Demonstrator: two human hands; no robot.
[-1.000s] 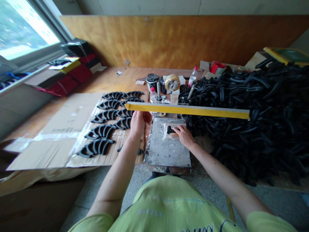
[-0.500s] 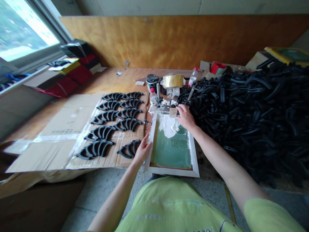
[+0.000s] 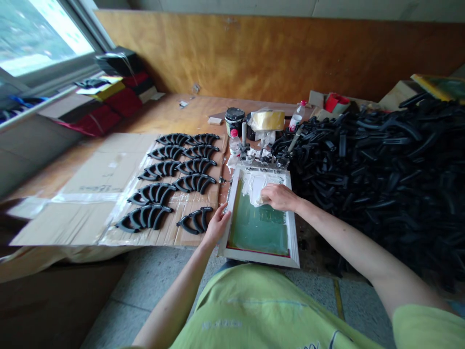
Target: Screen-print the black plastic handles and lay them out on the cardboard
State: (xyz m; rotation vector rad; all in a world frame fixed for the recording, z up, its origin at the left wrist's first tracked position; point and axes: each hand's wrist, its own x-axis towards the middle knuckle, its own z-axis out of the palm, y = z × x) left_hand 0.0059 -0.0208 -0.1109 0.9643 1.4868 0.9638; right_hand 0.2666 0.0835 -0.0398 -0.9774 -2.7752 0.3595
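Observation:
A screen-printing frame (image 3: 294,237) with pale edges and green mesh lies in front of me. Thick white paste (image 3: 249,184) covers the upper part of its mesh. My left hand (image 3: 218,223) grips the frame's left edge, thumb near the rim. My right hand (image 3: 279,196) is closed low over the mesh at the right side of the paste. Its fingers hide whatever they hold. Behind the frame, a metal hinge clamp (image 3: 267,166) runs along its top edge. Left of the frame, rows of black curved parts (image 3: 145,217) lie on a cardboard sheet (image 3: 90,169).
A large heap of black parts (image 3: 378,194) stands close on the right. Behind the clamp are a black-lidded tub (image 3: 234,121), a roll of yellowish tape (image 3: 269,121) and two red-capped bottles, one nearer (image 3: 234,143), one farther (image 3: 298,116). Red boxes (image 3: 87,118) sit by the window.
My right hand has come from the hinge clamp toward me, onto the paste, and its fingers have closed. A small tan block at its fingertips no longer shows. My left hand stays put.

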